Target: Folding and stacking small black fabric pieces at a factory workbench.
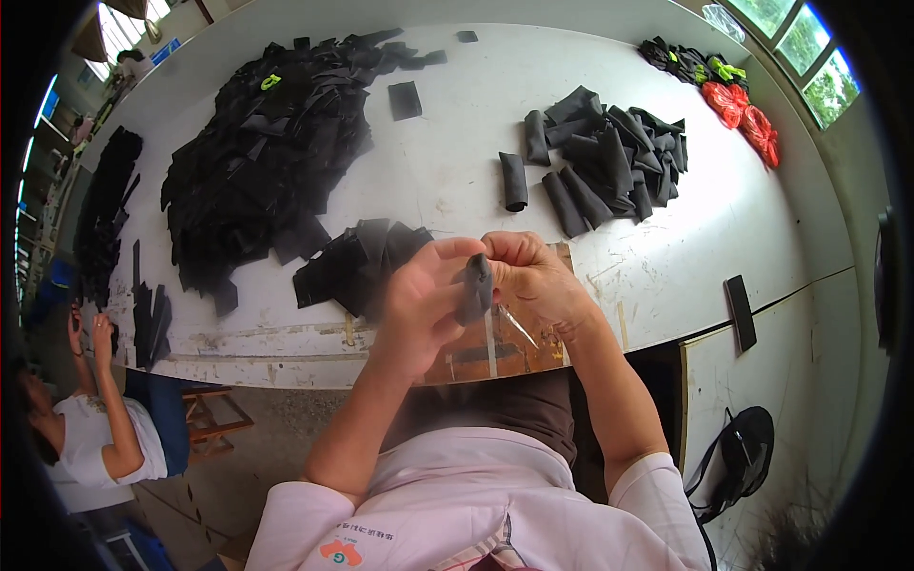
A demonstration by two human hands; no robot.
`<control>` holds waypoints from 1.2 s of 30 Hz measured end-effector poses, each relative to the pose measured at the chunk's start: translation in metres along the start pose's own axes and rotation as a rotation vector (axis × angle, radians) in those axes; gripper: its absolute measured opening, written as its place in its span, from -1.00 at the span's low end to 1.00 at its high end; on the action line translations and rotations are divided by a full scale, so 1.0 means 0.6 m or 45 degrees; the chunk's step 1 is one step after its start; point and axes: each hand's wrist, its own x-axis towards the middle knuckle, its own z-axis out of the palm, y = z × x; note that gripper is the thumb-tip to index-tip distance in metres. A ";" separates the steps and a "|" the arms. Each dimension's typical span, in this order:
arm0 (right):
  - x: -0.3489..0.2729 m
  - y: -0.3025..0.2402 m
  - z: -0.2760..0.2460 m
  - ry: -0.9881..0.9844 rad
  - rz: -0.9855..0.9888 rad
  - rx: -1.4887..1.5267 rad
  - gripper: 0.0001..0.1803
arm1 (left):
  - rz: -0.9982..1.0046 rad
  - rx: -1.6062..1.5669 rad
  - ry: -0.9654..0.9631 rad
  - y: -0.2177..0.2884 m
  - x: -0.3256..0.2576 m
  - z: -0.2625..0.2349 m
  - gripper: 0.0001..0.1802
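Note:
In front of my chest, my left hand (416,303) and my right hand (545,285) come together around a small dark grey fabric piece (474,297), folded or rolled into a tube. The left fingers wrap its side, while the right thumb and fingertips pinch its upper end. A thin, pale, pointed tool (517,326) sticks out below my right hand; its grip end is hidden, so its kind is unclear. Under my hands lies a worn brown board (533,354). Just left of them sits a small pile of flat black pieces (357,269).
A large heap of black cut pieces (257,162) covers the table's left. Rolled dark tubes (614,157) lie at the back right, with red plastic bags (738,109) beyond. A black bag (747,452) rests at right. Another person (105,433) works at far left.

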 end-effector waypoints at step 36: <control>-0.036 0.017 0.005 0.123 -0.564 -1.606 -0.75 | 0.924 0.785 -0.208 -0.005 0.021 0.011 -0.86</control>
